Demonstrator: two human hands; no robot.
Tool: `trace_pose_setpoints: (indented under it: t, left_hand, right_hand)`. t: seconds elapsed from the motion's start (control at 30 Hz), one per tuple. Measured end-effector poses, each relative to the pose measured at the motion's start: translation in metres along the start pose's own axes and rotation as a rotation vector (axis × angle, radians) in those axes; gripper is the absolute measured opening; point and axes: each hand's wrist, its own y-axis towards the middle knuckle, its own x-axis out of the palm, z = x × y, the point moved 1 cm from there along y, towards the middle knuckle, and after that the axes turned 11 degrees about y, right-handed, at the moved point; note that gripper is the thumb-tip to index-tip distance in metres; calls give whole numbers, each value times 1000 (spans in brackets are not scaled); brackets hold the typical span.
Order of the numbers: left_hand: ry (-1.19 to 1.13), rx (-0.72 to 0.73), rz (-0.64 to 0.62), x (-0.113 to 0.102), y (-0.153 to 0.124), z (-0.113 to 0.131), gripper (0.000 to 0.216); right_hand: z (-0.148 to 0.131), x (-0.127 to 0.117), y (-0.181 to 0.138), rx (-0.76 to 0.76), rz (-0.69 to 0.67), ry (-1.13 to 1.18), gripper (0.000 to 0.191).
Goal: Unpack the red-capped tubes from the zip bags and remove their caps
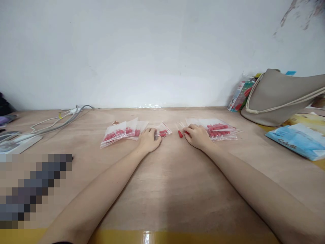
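My left hand rests low over the table, thumb and bent fingers at the left end of a small clear zip bag with red pieces in it. Just left of that hand lie several overlapping zip bags filled with red-ended pieces. Fingers of my right hand are closed round a thin piece with a red end, partly hidden by them. Beside its fingertips lies another red-ended piece with a pale, thin stem. More filled zip bags are stacked to the right of my right hand.
At the right stand a grey bag with a cord and a clear plastic package; a blue packet lies nearer. Cables run across the left. A pixelated patch covers the lower left. The white wall bounds the table's back.
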Motion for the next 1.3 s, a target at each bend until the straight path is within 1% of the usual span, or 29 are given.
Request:
trace_pose_setpoints:
  t: [0.23,0.3,0.37,0.43,0.47,0.53,0.63,0.73,0.8,0.9,1.0,1.07,1.2,1.3]
  left_hand:
    - [-6,6,-4,0,0,0,32]
    - [-2,8,-5,0,0,0,32]
    - [1,14,-4,0,0,1,32]
    - [4,14,0,1,0,1,32]
    - [5,15,3,1,0,0,32]
    - [4,20,9,1,-1,0,33]
    - [-12,37,5,0,1,2,34]
    - [-20,43,-10,1,7,11,36]
    - [-16,38,-13,4,13,20,38]
    - [-13,25,-9,10,24,35,39]
    - [-14,19,-12,16,31,42,39]
    - [-11,9,-11,18,32,40,40]
    - [-5,-20,1,14,28,32,39]
    - [-4,-30,2,8,22,26,39]
  right_hand:
    - [3,5,1,256,145,87,24]
    - [4,4,1,282,172,110,23]
    - [6,2,0,245,161,144,28]
    - [9,0,-1,178,88,187,35]
    - [10,0,-1,158,53,208,35]
    - [14,0,0,147,23,257,32]
    - [18,3,1,124,47,379,26]
    - [17,7,3,92,63,468,19]
    - [14,8,4,113,68,436,16]
    - [9,7,4,158,76,318,16]
    - [5,3,2,140,110,284,16]
    - [4,1,0,102,99,317,16]
    - [3,-4,-3,9,32,379,26]
    - [1,-5,-4,-46,-15,370,21]
